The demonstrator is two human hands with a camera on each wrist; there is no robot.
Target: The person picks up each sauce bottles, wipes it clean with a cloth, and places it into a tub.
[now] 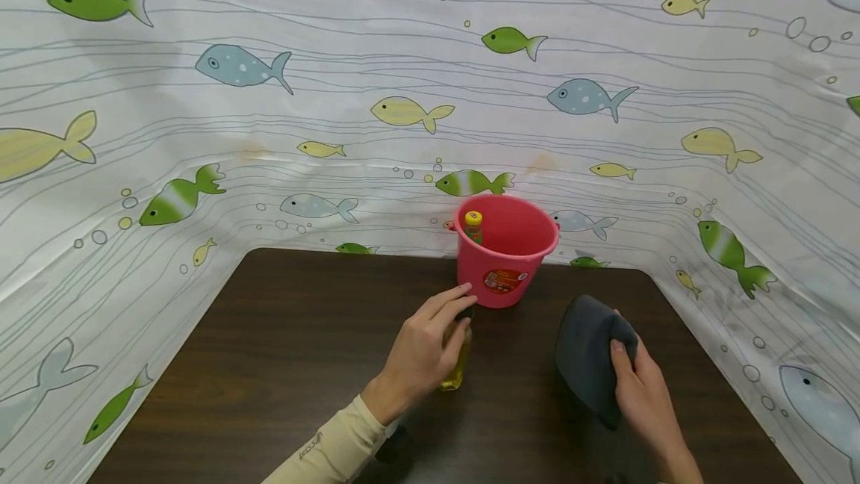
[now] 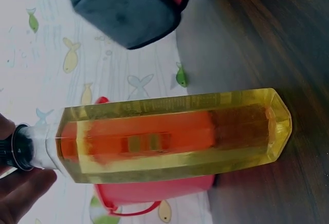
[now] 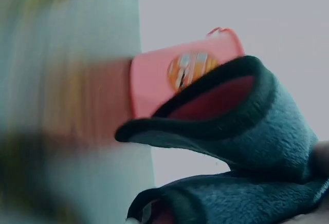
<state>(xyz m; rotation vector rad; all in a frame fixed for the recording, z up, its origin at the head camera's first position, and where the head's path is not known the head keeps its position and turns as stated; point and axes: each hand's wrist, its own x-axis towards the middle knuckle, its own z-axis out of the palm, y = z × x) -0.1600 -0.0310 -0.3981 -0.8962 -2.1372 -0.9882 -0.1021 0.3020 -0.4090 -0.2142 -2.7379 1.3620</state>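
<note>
A clear bottle of yellow liquid [image 1: 453, 375] with a black cap stands roughly upright in front of the bucket. My left hand [image 1: 422, 348] holds it by the cap, and in the left wrist view the fingers close around the cap beside the bottle [image 2: 169, 136]. Whether its base touches the table cannot be told. At the right, my right hand [image 1: 646, 394] grips a folded dark grey cloth [image 1: 586, 355] above the table. The right wrist view shows the cloth [image 3: 277, 126] with dark-bound edges and a reddish inner side.
A pink bucket [image 1: 484, 282] with a red label stands at the back of the dark wooden table [image 1: 282, 349]. Inside it, a small bottle with a yellow cap [image 1: 473, 219] shows above the rim. Fish-printed white sheeting [image 1: 336, 110] rises behind and along both sides.
</note>
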